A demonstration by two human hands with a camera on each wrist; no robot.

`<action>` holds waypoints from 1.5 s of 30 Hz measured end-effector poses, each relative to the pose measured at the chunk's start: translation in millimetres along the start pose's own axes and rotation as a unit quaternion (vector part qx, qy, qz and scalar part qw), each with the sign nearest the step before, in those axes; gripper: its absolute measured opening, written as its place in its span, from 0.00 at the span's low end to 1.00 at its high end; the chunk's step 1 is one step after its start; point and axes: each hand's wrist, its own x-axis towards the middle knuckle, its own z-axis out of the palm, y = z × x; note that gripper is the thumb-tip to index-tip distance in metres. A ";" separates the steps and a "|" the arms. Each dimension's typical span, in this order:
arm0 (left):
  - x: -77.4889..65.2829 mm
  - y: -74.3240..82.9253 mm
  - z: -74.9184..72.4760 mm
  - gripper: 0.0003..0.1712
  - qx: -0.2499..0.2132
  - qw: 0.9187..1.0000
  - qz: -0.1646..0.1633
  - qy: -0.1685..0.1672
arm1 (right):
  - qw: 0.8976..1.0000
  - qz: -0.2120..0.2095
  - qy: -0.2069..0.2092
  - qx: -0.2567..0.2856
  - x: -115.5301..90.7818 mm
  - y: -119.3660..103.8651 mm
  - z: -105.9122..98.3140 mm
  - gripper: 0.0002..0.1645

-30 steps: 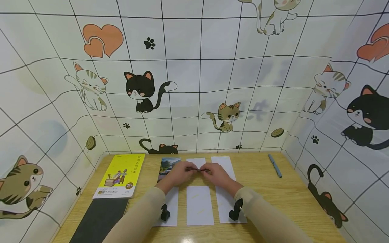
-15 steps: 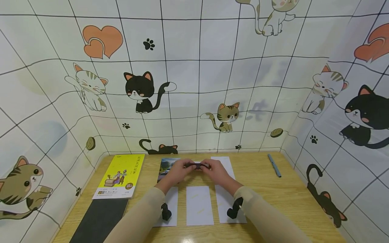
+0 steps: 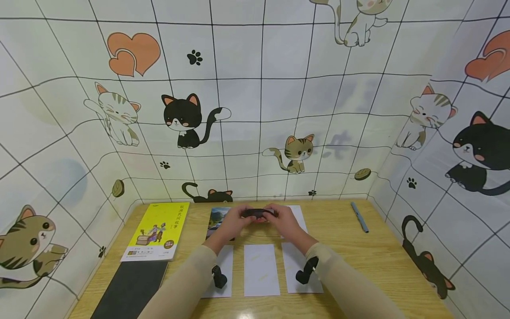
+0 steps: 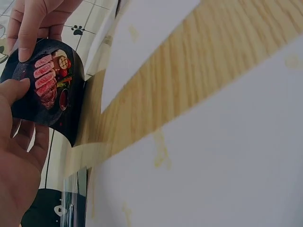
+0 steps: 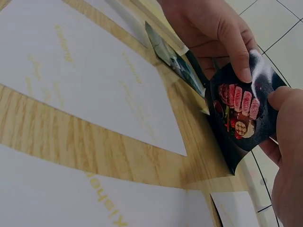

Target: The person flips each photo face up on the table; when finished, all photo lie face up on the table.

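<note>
Both hands grip one photo print (image 3: 255, 212) above the far part of the table. Its face shows sliced steak on a dark background, and the sheet is bent into a curve, clearly seen in the left wrist view. My left hand (image 3: 233, 222) pinches the left side, thumb on the picture face and fingers behind. Across from it, my right hand (image 3: 284, 221) pinches the right side likewise, its thumb (image 5: 284, 97) pressing the face. A landscape photo (image 3: 217, 217) lies face up beside the left hand. White sheets (image 3: 261, 270) with faint yellow print lie in front.
A yellow book (image 3: 159, 230) lies at the left, above a dark flat board or folder (image 3: 129, 288). A blue pen (image 3: 360, 217) rests at the right. Another white sheet (image 3: 296, 215) lies behind the right hand. Cat-patterned cloth walls (image 3: 239, 110) enclose the table (image 3: 350, 270).
The photo print, first seen nearly edge-on, has tilted so its dark surface and some red of the picture show. Both hands have risen slightly and turned with it.
</note>
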 end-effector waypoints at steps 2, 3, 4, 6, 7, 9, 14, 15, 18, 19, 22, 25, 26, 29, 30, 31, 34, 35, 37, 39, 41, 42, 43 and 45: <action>0.9 1.5 0.1 0.06 -0.009 1.000 0.001 0.009 | 1.000 0.001 0.003 0.005 2.1 -0.6 -1.0 0.07; 1.2 2.5 0.1 0.06 -0.016 1.000 0.000 0.014 | 1.000 0.002 0.003 0.008 3.2 -1.0 -1.6 0.08; 1.6 3.2 0.0 0.07 -0.021 1.000 -0.001 0.018 | 1.000 0.003 0.003 0.008 4.3 -1.5 -2.1 0.08; 2.4 4.7 -0.1 0.08 -0.030 0.999 -0.002 0.023 | 1.000 0.002 0.006 0.006 6.3 -2.6 -3.2 0.08; 2.7 5.3 -0.2 0.09 -0.034 0.999 -0.004 0.023 | 1.000 0.000 0.006 0.004 7.2 -3.4 -3.9 0.08; 3.1 6.9 -0.4 0.10 -0.042 0.999 -0.007 0.023 | 1.000 -0.002 0.008 -0.001 8.7 -5.7 -5.3 0.07; 4.5 9.1 0.0 0.14 -0.055 0.998 -0.011 0.028 | 1.000 0.002 0.009 0.008 11.4 -12.2 -9.4 0.09; 4.7 9.4 0.0 0.15 -0.058 0.998 -0.013 0.029 | 1.000 0.006 0.009 0.013 12.2 -13.3 -10.3 0.10; 4.5 9.9 0.1 0.16 -0.068 0.997 -0.018 0.028 | 1.000 0.007 0.011 0.015 14.9 -16.7 -12.9 0.11; 4.5 9.7 0.2 0.17 -0.070 0.997 -0.016 0.027 | 1.000 0.005 0.013 0.014 16.2 -17.5 -13.6 0.11; 4.7 9.1 0.6 0.16 -0.076 0.997 -0.012 0.027 | 1.000 -0.004 0.024 0.008 19.8 -19.5 -15.4 0.09; 4.9 7.7 0.9 0.15 -0.082 0.996 -0.013 0.030 | 0.999 -0.011 0.032 0.007 23.1 -21.5 -16.6 0.08; 4.9 7.4 0.9 0.15 -0.087 0.996 -0.016 0.031 | 0.999 -0.012 0.034 0.006 24.0 -22.2 -16.8 0.08; 3.9 6.2 1.0 0.15 -0.099 0.994 -0.022 0.029 | 0.999 -0.006 0.036 0.005 25.6 -25.5 -18.0 0.09; 3.4 5.6 1.1 0.16 -0.104 0.994 -0.022 0.026 | 0.999 -0.002 0.036 0.007 25.9 -26.8 -18.5 0.09; 2.7 5.1 1.1 0.16 -0.108 0.994 -0.023 0.024 | 0.999 0.000 0.037 0.008 26.5 -27.9 -18.9 0.09; 0.2 3.5 1.4 0.18 -0.114 0.993 -0.031 0.016 | 0.999 0.003 0.044 0.012 27.9 -30.4 -20.0 0.09; -0.8 2.7 1.9 0.19 -0.114 0.993 -0.036 0.013 | 0.999 0.005 0.048 0.012 28.4 -30.6 -20.3 0.09; -3.1 1.8 2.8 0.21 -0.111 0.993 -0.048 0.007 | 0.998 0.007 0.058 0.012 29.0 -30.3 -20.9 0.09; -5.2 0.6 3.7 0.24 -0.108 0.993 -0.058 0.001 | 0.998 0.011 0.065 0.015 29.0 -29.2 -21.3 0.09; -7.0 -0.2 4.2 0.27 -0.106 0.992 -0.066 -0.005 | 0.997 0.015 0.071 0.026 28.7 -27.7 -21.5 0.08; -7.8 -0.3 4.2 0.27 -0.106 0.992 -0.071 -0.007 | 0.997 0.017 0.073 0.032 28.4 -26.7 -21.4 0.08; -8.4 -0.6 4.2 0.28 -0.106 0.992 -0.073 -0.007 | 0.996 0.021 0.074 0.040 28.0 -25.7 -21.4 0.08; -9.3 -1.1 3.5 0.28 -0.109 0.991 -0.082 -0.005 | 0.995 0.027 0.078 0.051 27.1 -23.1 -21.0 0.07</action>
